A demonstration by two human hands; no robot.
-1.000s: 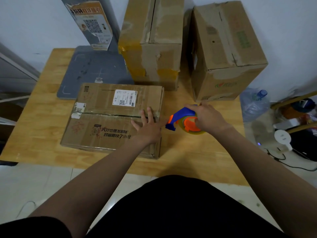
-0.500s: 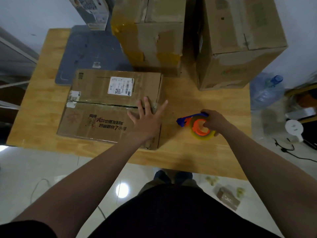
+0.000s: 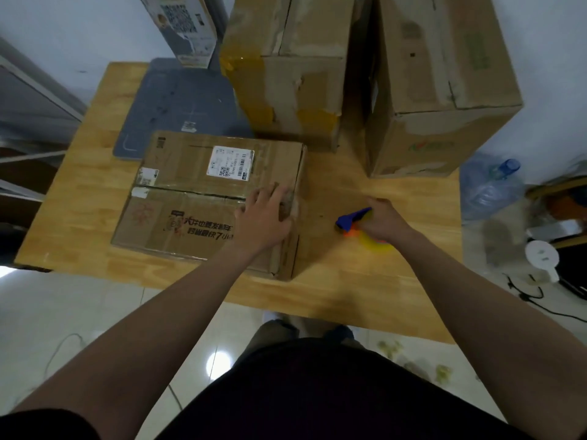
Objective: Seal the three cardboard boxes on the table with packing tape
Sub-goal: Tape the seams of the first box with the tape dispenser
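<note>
A flat cardboard box [image 3: 190, 198] with a white shipping label lies at the table's near left, its top seam running left to right. My left hand [image 3: 265, 219] rests on the box's right end, fingers over the seam near the edge. To the right, my right hand [image 3: 381, 222] grips a tape dispenser [image 3: 352, 219] with a blue handle, orange hub and yellow tape roll, low over the tabletop beside the box. Two taller cardboard boxes stand at the back: one in the middle [image 3: 295, 77] with yellow tape patches, one at the right [image 3: 444, 90].
The wooden table [image 3: 365, 281] also carries a grey mat [image 3: 178, 103] at the back left, with a printed carton [image 3: 184, 23] behind it. A water bottle [image 3: 492, 188], a white fan [image 3: 541, 258] and cables sit on the floor to the right.
My left hand has drawn its spread fingers together at the box's right end. My right hand has lowered the dispenser toward the table; the view has tipped further down.
</note>
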